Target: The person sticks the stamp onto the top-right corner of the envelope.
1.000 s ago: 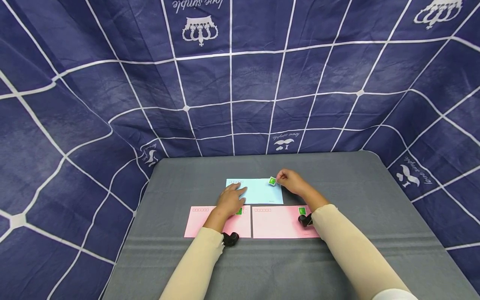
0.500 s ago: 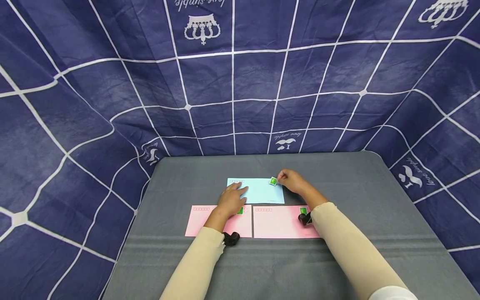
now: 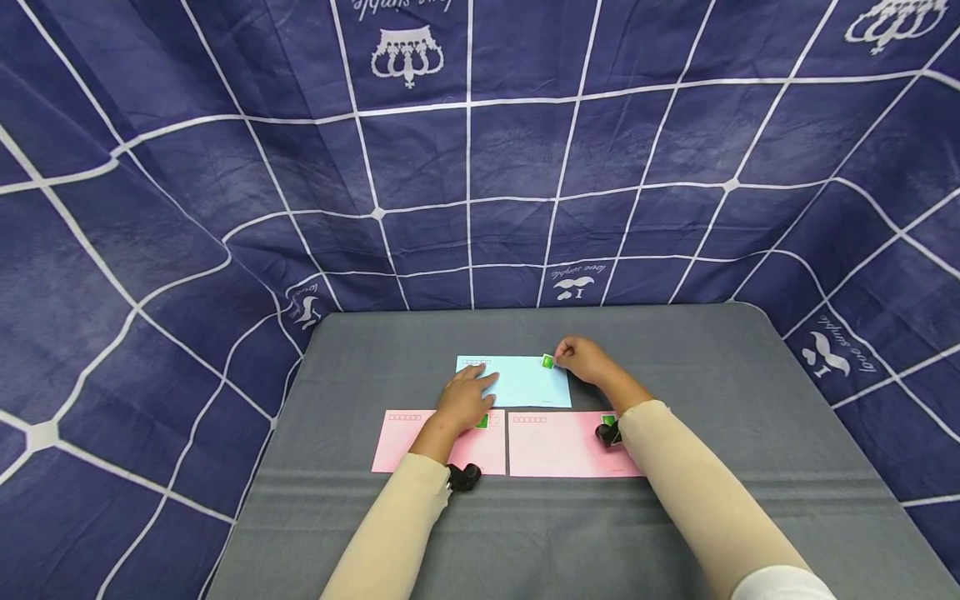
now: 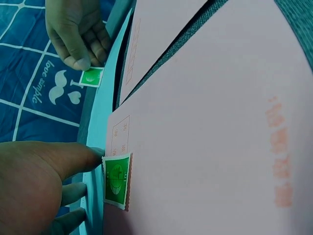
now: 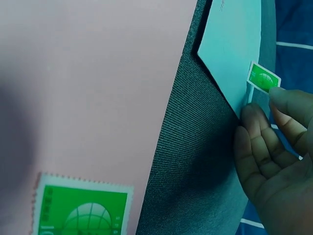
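Note:
A light blue envelope (image 3: 525,383) lies at the back of the group. My left hand (image 3: 465,398) rests on its left part with the fingers spread. At the upper right corner of this envelope, my right hand (image 3: 583,360) pinches a green postage stamp (image 5: 264,77) by its edge between thumb and finger. Two pink envelopes lie side by side in front. The left pink envelope (image 3: 405,450) bears a green stamp (image 4: 117,181) close to my left thumb. On the right pink envelope (image 3: 558,450) another green stamp (image 5: 83,208) sits at the upper right corner, partly behind the wrist camera in the head view.
The envelopes lie on a grey cloth-covered table (image 3: 360,358). Dark blue fabric with white lines (image 3: 510,158) hangs behind and on both sides. Black wrist cameras sit beneath the left wrist (image 3: 465,477) and the right wrist (image 3: 607,434).
The head view has shifted slightly. The stamp has turned a little to line up more with the blue envelope's corner, still in my right fingers. My left hand stays in place.

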Demonstrator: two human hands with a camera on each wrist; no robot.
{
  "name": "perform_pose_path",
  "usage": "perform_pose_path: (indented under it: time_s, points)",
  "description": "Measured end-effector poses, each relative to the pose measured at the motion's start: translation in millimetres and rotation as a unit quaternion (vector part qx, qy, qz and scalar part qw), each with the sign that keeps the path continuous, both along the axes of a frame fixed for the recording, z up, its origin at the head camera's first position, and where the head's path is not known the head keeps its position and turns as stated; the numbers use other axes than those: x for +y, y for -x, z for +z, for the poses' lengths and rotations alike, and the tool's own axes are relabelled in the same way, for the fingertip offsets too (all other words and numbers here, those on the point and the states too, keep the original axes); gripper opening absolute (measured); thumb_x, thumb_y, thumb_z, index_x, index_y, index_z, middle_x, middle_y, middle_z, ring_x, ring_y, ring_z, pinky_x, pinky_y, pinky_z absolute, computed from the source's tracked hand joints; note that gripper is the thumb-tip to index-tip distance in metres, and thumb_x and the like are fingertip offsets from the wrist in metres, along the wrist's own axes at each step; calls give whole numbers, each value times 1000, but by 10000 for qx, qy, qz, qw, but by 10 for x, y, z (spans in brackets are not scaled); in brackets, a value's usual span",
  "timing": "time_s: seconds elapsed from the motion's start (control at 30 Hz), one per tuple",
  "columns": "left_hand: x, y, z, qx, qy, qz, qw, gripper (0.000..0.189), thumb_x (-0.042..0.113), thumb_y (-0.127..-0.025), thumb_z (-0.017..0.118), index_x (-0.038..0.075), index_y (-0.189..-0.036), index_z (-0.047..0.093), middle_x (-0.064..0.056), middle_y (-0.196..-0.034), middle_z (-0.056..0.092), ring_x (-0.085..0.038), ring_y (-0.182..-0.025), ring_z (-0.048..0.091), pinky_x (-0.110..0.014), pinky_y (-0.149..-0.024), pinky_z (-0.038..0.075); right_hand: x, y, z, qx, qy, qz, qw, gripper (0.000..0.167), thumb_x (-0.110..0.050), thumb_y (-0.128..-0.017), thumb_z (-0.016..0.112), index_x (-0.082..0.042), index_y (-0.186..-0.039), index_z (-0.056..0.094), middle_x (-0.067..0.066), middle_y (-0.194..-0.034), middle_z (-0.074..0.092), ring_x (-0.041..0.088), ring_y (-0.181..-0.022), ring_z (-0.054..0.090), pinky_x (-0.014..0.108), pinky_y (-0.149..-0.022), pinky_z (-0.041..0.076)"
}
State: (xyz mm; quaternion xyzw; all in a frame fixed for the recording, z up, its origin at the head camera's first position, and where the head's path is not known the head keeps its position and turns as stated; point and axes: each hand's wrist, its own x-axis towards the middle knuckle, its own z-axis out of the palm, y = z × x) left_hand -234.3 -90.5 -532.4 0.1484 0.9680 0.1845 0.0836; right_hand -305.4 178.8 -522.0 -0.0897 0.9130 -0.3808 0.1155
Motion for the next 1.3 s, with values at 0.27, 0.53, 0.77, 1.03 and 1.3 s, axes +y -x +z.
perform_pose_path:
  time_s: [0.27, 0.53, 0.77, 1.03, 1.3]
  points:
    - [1, -7, 4, -16, -29, 15, 10000, 48, 28, -101, 58, 21, -149, 53, -9, -161, 41, -34, -152, 33, -54, -122, 30, -26, -4, 13, 152, -145, 70, 9998, 9, -12, -95, 65, -4, -90, 66, 5, -84, 64, 17, -80, 56, 27, -74, 43]
    - [13, 0, 2, -1, 2, -1, 10000, 49, 29, -101, 59, 21, -148, 53, -9, -161, 41, -34, -152, 34, -54, -122, 29, -40, 6, -9, 274, -226, 90, 9993, 8, -11, -95, 66, -4, -90, 66, 4, -82, 63, 17, -79, 56, 26, -73, 42]
    - [9, -2, 5, 1, 38, -30, 10000, 48, 30, -102, 58, 21, -149, 53, -10, -162, 40, -34, -152, 33, -54, -123, 29, -57, 17, -35, 374, -207, 92, 9990, 8, -9, -94, 67, -4, -88, 66, 4, -79, 61, 15, -75, 53, 25, -70, 41]
    - [14, -6, -2, 4, 3, 0, 10000, 48, 29, -101, 58, 20, -149, 53, -10, -162, 40, -34, -152, 33, -54, -122, 29, -63, 18, -59, 463, -226, 70, 9986, 7, -8, -93, 66, -4, -87, 66, 3, -78, 61, 16, -73, 53, 26, -70, 41]
    - [16, 0, -19, -45, 37, 52, 10000, 48, 29, -102, 57, 21, -149, 52, -8, -162, 39, -33, -153, 31, -53, -123, 29, -63, 25, -75, 461, -301, 22, 9985, 7, -9, -93, 66, -5, -87, 66, 3, -78, 61, 17, -74, 53, 26, -70, 41]
